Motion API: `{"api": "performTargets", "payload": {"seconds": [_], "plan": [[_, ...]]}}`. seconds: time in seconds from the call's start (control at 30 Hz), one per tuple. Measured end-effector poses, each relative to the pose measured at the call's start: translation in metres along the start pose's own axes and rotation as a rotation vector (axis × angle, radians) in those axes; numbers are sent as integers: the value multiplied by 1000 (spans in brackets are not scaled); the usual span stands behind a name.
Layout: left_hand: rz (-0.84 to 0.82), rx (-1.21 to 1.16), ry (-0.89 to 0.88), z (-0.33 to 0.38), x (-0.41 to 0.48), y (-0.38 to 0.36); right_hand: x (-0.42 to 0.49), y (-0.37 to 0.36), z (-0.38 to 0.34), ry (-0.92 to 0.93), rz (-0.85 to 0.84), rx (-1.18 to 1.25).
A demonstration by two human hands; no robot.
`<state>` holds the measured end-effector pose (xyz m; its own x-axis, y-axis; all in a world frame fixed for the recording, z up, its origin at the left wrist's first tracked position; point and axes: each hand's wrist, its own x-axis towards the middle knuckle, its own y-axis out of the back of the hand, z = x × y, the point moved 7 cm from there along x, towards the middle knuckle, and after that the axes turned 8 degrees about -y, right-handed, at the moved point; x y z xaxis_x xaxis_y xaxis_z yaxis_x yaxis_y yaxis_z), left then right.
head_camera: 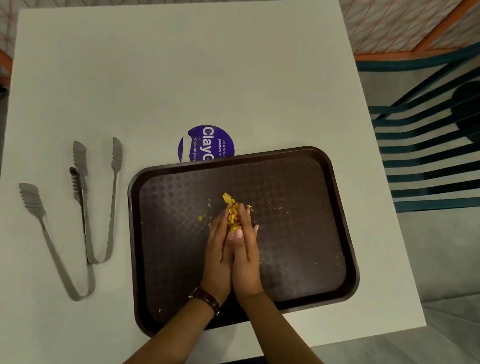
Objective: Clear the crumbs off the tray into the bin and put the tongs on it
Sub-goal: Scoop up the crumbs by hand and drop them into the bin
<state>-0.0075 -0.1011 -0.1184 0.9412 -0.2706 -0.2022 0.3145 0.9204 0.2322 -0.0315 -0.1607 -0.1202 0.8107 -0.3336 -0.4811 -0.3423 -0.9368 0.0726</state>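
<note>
White desk (pixel 184 64), brown tray (pixel 302 214) near its front edge. Left hand (pixel 218 254) and right hand (pixel 247 256), fingers straight, press yellow crumbs (pixel 232 215) between their palms. Flakes could spill from the fingertip gap on the way to the unseen bin. Tongs (pixel 114 195) lie beside the tray.

A round purple sticker (pixel 207 142) on the tabletop (pixel 155 76) reads "Clay", cut off by the tray (pixel 303 200); smaller lines read "Let's keep", "pantries cle" and "Clean as you", all turned sideways and partly covered
</note>
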Motion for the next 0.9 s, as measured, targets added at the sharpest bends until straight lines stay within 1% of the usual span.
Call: {"api": "performTargets", "payload": {"seconds": [0.07,0.13,0.2,0.3,0.37,0.4,0.5,0.63,0.9], "plan": [[107,-194,66,5,-3,1,-1,4,-3,-61,18,227],[227,-392,173,4,-4,2,0,9,-4,-146,60,424],[339,-512,292,1,-4,4,3,11,0,-253,106,580],[389,-741,479,-5,-3,-2,5,12,6,-400,165,789],[398,-895,587,-7,-4,-6,3,11,7,-439,190,861],[396,-927,609,-6,-5,-6,2,10,6,-442,201,889],[350,-995,584,4,-3,-4,-2,7,-3,-414,216,988],[292,-1056,535,23,1,-1,-7,9,-20,-344,191,1092],[240,-1092,457,60,-4,0,-16,15,-42,-284,173,1091]]}}
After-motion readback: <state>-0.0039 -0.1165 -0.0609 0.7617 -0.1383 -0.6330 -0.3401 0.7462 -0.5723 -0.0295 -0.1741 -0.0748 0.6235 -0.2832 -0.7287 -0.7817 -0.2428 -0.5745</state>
